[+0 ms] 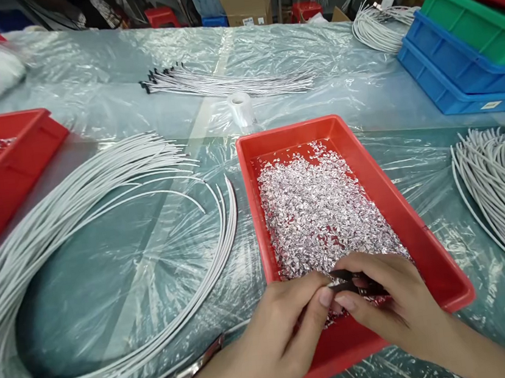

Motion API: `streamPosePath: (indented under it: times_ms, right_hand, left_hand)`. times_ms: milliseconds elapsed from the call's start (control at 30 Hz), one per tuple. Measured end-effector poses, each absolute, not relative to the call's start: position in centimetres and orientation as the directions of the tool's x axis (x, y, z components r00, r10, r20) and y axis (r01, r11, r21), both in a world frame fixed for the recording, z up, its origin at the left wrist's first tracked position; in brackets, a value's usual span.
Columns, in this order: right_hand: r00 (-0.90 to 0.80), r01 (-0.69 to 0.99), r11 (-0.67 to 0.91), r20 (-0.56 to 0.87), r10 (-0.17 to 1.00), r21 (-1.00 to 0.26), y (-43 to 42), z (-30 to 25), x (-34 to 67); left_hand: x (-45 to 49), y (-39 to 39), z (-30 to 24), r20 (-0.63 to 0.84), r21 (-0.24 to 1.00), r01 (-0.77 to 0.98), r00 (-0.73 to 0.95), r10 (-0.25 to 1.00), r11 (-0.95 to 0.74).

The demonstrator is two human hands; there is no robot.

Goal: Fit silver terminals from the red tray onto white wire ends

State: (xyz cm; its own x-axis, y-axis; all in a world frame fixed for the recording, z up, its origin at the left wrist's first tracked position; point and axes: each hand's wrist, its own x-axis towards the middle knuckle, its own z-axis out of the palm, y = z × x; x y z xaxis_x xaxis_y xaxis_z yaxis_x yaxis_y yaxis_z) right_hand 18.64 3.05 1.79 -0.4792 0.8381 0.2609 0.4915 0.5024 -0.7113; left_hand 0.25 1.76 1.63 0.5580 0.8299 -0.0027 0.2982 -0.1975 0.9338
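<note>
My left hand (281, 326) is closed in a pinch on the end of a white cable (238, 327), which runs behind the wrist toward the loose bundle at the left. My right hand (392, 300) is wrapped around small black pliers (348, 286); their two dark jaws meet the cable end at the left fingertips. Most of the handles are hidden in the palm. Both hands are over the near end of a red tray (402, 207), which holds a thick layer of small shiny silver scraps (323, 205).
A looped bundle of white cables (9, 268) covers the left. Another cable coil (504, 182) lies at the right. Behind are black-tipped cables (230, 84), a clear tape roll (241, 109) and stacked bins (470, 52). A second red tray (11, 175) stands at left.
</note>
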Motion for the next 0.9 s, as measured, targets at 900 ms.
streamPosePath:
  times_ms: [900]
  right_hand:
    - [-0.467, 0.470, 0.364, 0.124, 0.876, -0.804, 3.17, 2.05, 18.60]
  left_hand:
    - [0.16, 1.84, 1.54, -0.007, 0.922, 0.323, 0.566, 0.825, -0.214]
